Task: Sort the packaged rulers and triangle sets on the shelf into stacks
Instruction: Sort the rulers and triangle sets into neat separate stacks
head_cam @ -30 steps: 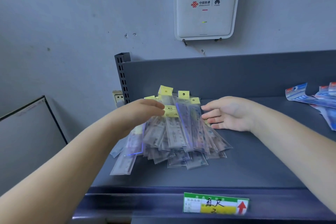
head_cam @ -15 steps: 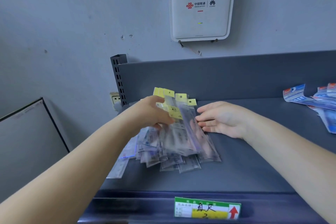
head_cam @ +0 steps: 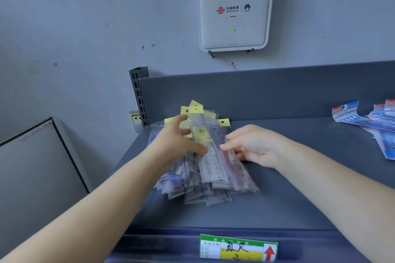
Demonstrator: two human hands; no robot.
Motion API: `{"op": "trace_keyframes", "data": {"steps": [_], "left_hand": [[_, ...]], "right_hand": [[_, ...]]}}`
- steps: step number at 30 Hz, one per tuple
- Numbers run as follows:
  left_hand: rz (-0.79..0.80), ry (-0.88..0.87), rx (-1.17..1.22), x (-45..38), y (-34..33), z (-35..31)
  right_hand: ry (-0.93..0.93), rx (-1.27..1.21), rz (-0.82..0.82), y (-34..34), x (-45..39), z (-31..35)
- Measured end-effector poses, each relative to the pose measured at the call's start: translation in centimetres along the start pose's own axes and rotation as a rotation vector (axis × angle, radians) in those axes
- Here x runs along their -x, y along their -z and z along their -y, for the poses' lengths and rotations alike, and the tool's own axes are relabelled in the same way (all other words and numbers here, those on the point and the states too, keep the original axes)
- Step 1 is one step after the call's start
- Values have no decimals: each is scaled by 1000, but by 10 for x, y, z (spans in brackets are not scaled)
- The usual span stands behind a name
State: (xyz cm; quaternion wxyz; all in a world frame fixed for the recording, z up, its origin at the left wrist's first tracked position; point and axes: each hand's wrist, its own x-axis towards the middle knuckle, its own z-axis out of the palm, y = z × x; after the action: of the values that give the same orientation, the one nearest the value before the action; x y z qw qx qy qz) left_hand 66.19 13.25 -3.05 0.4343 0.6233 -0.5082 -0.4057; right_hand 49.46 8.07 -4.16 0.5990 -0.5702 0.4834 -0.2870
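Observation:
A pile of packaged rulers in clear sleeves with yellow header cards lies at the left end of the grey shelf, fanned out toward me. My left hand grips the pile from its left side, thumb on top of the packs. My right hand presses against the pile's right side, with its fingertips curled onto the top packs. The two hands squeeze the pile between them. Blue-and-white packaged sets lie spread at the shelf's far right.
The shelf has a back panel and a slotted upright post at its left corner. A green-and-yellow price label sits on the front lip. A white router hangs on the wall above. A framed board leans at left.
Both hands have closed in on the ruler pile, pushing the fanned packs into a narrower bundle. The left hand went from resting on top to gripping the packs.

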Motion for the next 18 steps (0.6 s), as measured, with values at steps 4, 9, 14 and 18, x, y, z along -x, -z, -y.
{"op": "trace_keyframes", "data": {"steps": [4,9,14,18], "left_hand": [[59,66,210,-1,0,-1],[47,29,228,3,-4,-2],[34,26,311,5,-8,-4],[57,30,375,4,-12,-6]], "right_hand": [[50,12,32,-4,-4,-5],[131,68,10,-7,0,-8],[166,29,-8,-10,4,-8],[176,3,-18,-12,5,-11]]}}
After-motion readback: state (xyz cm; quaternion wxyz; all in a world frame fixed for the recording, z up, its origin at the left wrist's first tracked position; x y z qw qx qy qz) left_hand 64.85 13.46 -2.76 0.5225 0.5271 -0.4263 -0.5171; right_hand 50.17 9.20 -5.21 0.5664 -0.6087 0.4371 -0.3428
